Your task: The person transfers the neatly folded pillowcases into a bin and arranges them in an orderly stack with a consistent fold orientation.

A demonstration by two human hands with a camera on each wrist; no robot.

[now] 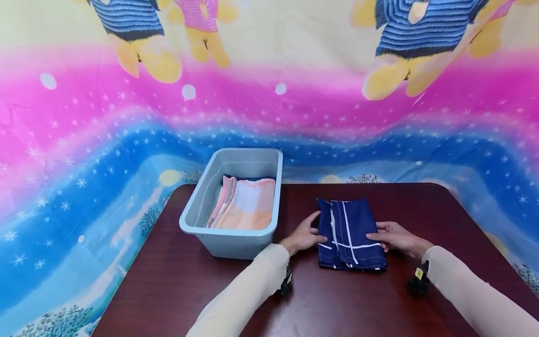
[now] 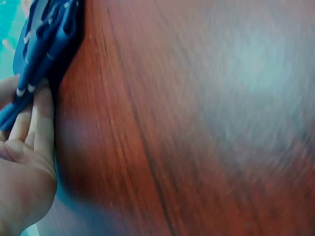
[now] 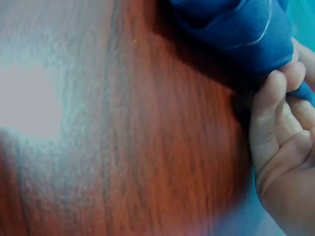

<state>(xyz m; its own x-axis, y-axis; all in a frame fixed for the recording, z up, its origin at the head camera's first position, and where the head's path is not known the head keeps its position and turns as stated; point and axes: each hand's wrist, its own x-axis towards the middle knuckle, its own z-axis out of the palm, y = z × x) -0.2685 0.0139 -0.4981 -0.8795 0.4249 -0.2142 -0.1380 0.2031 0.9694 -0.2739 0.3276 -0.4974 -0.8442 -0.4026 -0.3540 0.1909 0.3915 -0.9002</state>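
Note:
A folded navy cloth (image 1: 353, 234) with white stripes is at the right half of the table in the head view. My left hand (image 1: 304, 235) grips its left edge, thumb on top. In the left wrist view, the fingers (image 2: 43, 115) reach beneath the layered blue folds (image 2: 59, 42). At the opposite edge, my right hand (image 1: 397, 238) pinches the cloth with its thumb above. The right wrist view has that hand's fingertips (image 3: 270, 91) against the underside of the cloth (image 3: 251, 39), which looks raised at that edge.
Left of the cloth stands a grey plastic bin (image 1: 236, 243) holding folded peach-and-white cloth (image 1: 248, 206) and some dark fabric behind it. The dark red-brown wooden table (image 1: 168, 290) has rounded back corners. Behind it hangs a printed curtain (image 1: 294, 112).

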